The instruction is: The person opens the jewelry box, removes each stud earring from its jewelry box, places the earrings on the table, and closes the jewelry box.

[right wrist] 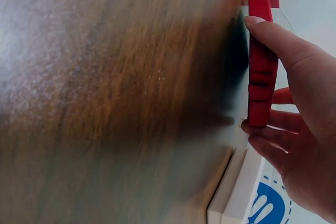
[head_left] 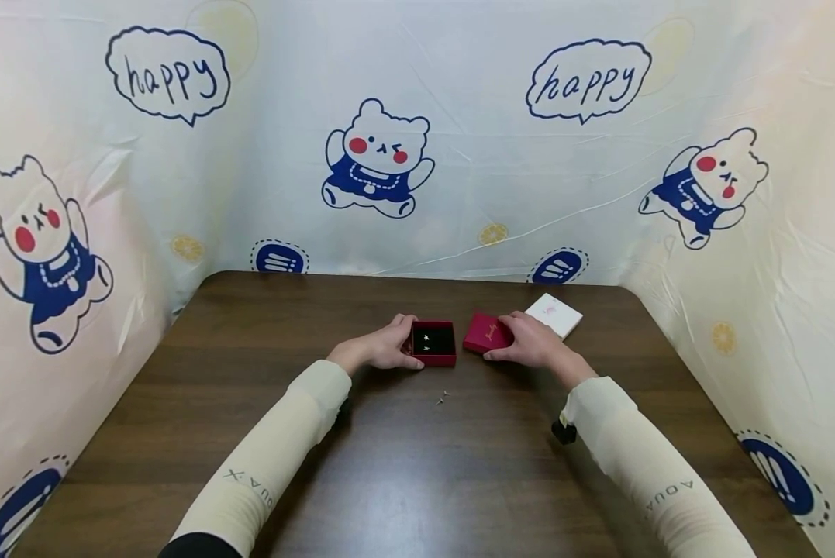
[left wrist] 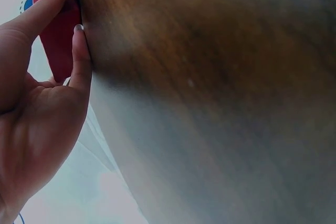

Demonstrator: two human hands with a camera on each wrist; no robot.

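Note:
In the head view a red jewelry box [head_left: 434, 359] stands uncovered, with a black insert [head_left: 441, 338] inside. Two small star-shaped pieces [head_left: 426, 338] sit on that insert. My left hand [head_left: 386, 343] grips the box by its left side, thumb at the near edge; the left wrist view shows the fingers around its red wall [left wrist: 59, 51]. To the right of the box, my right hand [head_left: 529, 341] holds the red lid [head_left: 485, 332] with gold lettering. The right wrist view shows thumb and fingers pinching the lid's ends, its side [right wrist: 261, 66] facing the camera.
A white flat box [head_left: 555, 314] with a faint pink print lies just beyond the right hand. Tiny metallic pieces [head_left: 443, 398] lie on the brown wooden table [head_left: 403, 480] in front of the red box. Printed cloth [head_left: 459, 178] hangs around the table's back and sides.

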